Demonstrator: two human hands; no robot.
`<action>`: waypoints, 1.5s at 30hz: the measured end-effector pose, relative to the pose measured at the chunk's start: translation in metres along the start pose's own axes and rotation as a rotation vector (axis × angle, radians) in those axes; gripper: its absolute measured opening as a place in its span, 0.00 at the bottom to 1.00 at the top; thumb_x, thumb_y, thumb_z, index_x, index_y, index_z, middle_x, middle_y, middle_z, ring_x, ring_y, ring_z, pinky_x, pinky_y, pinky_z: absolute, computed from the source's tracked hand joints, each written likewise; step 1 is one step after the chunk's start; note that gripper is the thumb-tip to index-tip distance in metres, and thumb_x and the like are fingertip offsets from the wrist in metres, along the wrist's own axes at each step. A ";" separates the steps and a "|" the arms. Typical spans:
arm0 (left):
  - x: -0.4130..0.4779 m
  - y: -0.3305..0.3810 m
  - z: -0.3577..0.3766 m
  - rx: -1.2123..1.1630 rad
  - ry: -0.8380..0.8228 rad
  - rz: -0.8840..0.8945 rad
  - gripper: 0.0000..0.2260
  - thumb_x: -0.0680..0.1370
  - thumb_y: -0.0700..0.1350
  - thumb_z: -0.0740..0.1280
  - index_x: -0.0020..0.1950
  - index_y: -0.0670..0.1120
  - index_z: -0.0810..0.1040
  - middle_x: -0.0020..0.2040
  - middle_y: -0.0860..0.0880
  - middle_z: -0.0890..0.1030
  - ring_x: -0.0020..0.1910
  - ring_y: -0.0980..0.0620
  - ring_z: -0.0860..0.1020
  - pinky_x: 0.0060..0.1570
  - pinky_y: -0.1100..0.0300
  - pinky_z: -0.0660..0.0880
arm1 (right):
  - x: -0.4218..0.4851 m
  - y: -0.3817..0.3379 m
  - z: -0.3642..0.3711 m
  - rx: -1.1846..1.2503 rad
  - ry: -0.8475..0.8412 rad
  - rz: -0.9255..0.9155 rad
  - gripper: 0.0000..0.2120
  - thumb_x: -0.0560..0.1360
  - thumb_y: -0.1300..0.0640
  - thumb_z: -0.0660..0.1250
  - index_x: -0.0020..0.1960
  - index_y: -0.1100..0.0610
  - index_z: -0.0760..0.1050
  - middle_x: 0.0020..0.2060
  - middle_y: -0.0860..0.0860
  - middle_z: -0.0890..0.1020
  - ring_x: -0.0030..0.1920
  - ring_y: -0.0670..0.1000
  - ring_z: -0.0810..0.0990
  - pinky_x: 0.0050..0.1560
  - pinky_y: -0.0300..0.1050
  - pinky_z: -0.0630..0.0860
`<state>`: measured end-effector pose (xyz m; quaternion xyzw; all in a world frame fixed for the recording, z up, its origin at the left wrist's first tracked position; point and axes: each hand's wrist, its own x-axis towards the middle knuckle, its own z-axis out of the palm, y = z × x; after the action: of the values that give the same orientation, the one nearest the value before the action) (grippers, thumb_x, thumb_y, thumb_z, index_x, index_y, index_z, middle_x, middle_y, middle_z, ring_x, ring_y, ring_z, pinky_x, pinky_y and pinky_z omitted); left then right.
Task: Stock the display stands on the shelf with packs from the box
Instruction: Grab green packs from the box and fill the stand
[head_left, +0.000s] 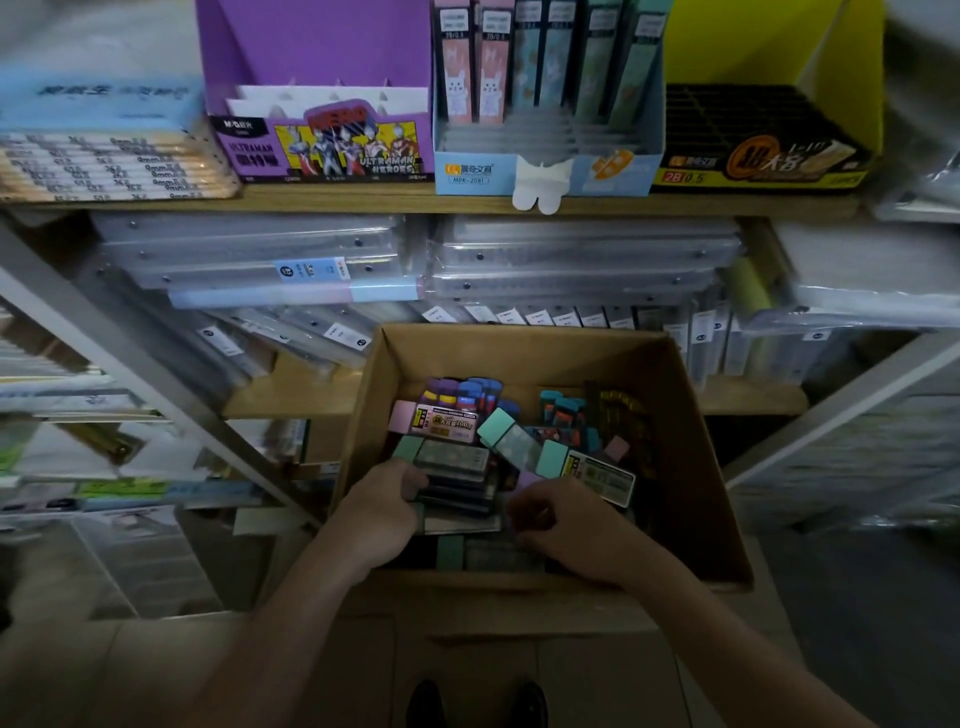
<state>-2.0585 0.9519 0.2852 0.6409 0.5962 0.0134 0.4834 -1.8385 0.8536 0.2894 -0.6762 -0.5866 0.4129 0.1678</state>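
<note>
**Head view, looking down.** The upper edge cuts off the tops of the three display stands, the sides of the frame are blurred, and most print on the packs is too small to read. The hands hide the packs beneath them.

The left hand (382, 512) reaches into the cardboard box (675, 441), its grip curled round a stack of dark packs (457, 470). The right hand (566, 525) lies beside it among the loose packs (506, 436) with its fingers curled under. Whether its grip holds a pack cannot be told.

On the shelf (363, 200) above stand a purple display stand (317, 52), a blue display stand (644, 171) with upright pink and teal packs (491, 67) in its rear rows, and a yellow-and-black display stand (753, 161). Clear plastic folders (571, 260) fill the lower shelf behind the box. Two dark shoe tips (426, 704) show at the bottom edge.
</note>
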 end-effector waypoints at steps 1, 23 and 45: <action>0.000 -0.001 0.001 -0.011 -0.010 0.002 0.20 0.75 0.29 0.63 0.57 0.53 0.76 0.55 0.53 0.76 0.57 0.52 0.75 0.53 0.57 0.75 | -0.001 0.002 -0.002 0.007 -0.008 0.016 0.10 0.77 0.59 0.71 0.58 0.54 0.82 0.53 0.47 0.83 0.52 0.40 0.80 0.46 0.26 0.74; -0.002 0.016 0.006 0.092 -0.269 0.094 0.11 0.76 0.41 0.74 0.54 0.54 0.80 0.51 0.50 0.81 0.50 0.54 0.80 0.45 0.63 0.74 | -0.035 0.044 -0.053 -0.140 -0.177 0.563 0.14 0.77 0.65 0.67 0.62 0.57 0.76 0.60 0.53 0.79 0.57 0.51 0.77 0.49 0.39 0.77; -0.003 0.013 0.007 0.435 -0.234 0.170 0.07 0.78 0.47 0.71 0.49 0.59 0.79 0.49 0.58 0.80 0.47 0.63 0.78 0.38 0.67 0.71 | -0.032 0.045 -0.049 -0.014 -0.210 0.457 0.09 0.74 0.58 0.73 0.54 0.53 0.83 0.49 0.46 0.83 0.51 0.44 0.80 0.47 0.37 0.76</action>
<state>-2.0455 0.9482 0.2912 0.7746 0.4692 -0.1488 0.3971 -1.7715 0.8246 0.2988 -0.7459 -0.4354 0.5040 0.0034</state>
